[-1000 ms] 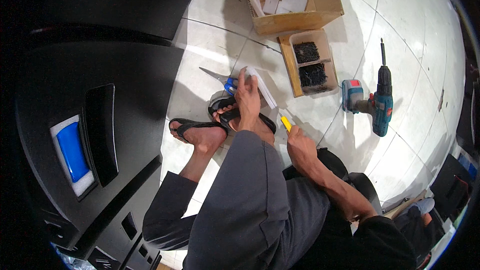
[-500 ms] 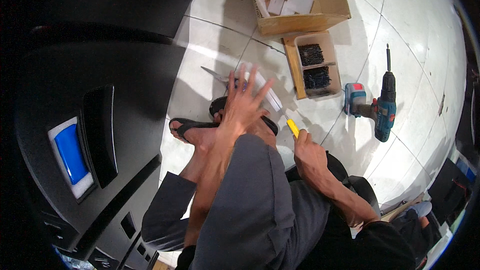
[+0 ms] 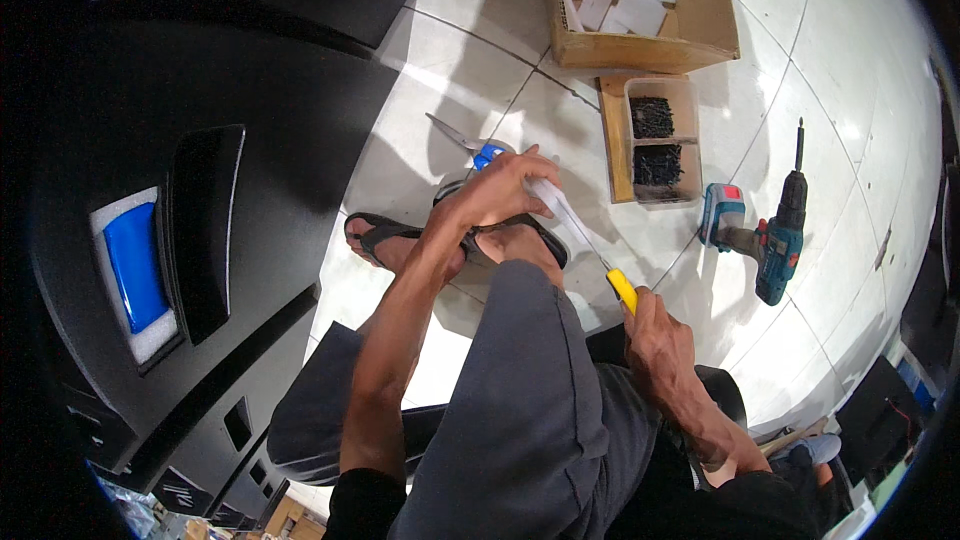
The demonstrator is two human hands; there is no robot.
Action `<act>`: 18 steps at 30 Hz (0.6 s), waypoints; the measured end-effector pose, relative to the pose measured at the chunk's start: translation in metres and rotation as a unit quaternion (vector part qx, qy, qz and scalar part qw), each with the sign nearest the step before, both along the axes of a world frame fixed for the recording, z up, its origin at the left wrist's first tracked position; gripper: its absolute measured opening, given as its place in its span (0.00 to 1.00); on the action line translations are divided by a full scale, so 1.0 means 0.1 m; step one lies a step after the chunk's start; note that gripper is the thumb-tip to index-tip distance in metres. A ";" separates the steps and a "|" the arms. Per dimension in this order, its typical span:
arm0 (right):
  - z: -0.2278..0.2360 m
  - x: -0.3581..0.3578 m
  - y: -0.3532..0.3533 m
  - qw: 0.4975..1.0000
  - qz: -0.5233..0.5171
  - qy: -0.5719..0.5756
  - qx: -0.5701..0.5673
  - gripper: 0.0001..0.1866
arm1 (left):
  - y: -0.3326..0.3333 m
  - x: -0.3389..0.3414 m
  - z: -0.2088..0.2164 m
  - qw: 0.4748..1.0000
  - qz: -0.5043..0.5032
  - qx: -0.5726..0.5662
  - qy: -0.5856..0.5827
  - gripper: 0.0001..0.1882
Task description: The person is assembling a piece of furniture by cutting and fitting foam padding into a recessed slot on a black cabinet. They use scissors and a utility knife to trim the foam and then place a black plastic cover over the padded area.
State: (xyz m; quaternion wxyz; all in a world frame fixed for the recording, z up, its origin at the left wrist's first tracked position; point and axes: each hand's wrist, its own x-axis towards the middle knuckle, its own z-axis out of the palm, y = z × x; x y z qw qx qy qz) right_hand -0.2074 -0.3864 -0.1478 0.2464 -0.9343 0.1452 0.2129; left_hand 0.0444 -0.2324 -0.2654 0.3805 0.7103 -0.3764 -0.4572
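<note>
My left hand (image 3: 498,190) is closed around the upper end of a narrow white strip (image 3: 568,216), its fingers curled over it above my sandalled foot. The strip slants down to the right, towards my right hand. In my right hand (image 3: 660,342) is a yellow-handled cutter knife (image 3: 622,291), its thin blade at the lower end of the strip; whether blade and strip touch I cannot tell. Scissors (image 3: 488,154) with blue handles lie on the floor just beyond my left hand, blades pointing away to the left, partly hidden by it.
A cardboard box (image 3: 650,52) of white offcuts stands at the back. In front of it are a wooden slat (image 3: 617,140) and a two-part clear tub (image 3: 690,145) of black screws. A cordless drill (image 3: 780,250) lies to the right. A large black panelled unit (image 3: 280,140) fills the left.
My left hand was spread open over the strip and has now closed on its upper end. The right hand still holds the knife. The whole view has shifted slightly.
</note>
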 end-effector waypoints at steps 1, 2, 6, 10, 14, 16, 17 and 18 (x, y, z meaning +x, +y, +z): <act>0.01 0.02 0.00 1.000 0.010 0.001 0.000 0.13 | 0.02 0.03 -0.11 1.000 -0.013 -0.011 0.023 0.23; 0.01 0.03 0.00 1.000 0.019 0.003 -0.001 0.14 | 0.01 0.05 -0.16 0.998 -0.027 -0.023 0.047 0.24; -0.05 0.09 0.02 1.000 0.017 0.012 0.008 0.12 | 0.00 0.03 -0.33 0.996 -0.026 -0.055 0.062 0.18; -0.12 0.18 0.05 0.999 0.014 0.052 0.008 0.09 | 0.00 0.02 -0.50 0.996 -0.042 -0.008 0.083 0.17; -0.22 0.25 0.05 0.999 -0.002 0.048 0.005 0.09 | -0.01 -0.03 -0.58 0.996 -0.019 0.015 0.089 0.18; -0.24 0.27 0.04 0.999 0.004 0.036 0.008 0.09 | -0.03 -0.08 -0.54 0.998 -0.004 -0.022 0.050 0.18; -0.25 0.27 0.05 0.999 0.005 0.030 0.011 0.10 | -0.05 -0.09 -0.49 0.999 0.002 -0.040 0.031 0.19; -0.25 0.28 0.05 0.999 0.002 0.036 0.010 0.10 | -0.07 -0.08 -0.45 0.998 -0.010 -0.037 0.041 0.19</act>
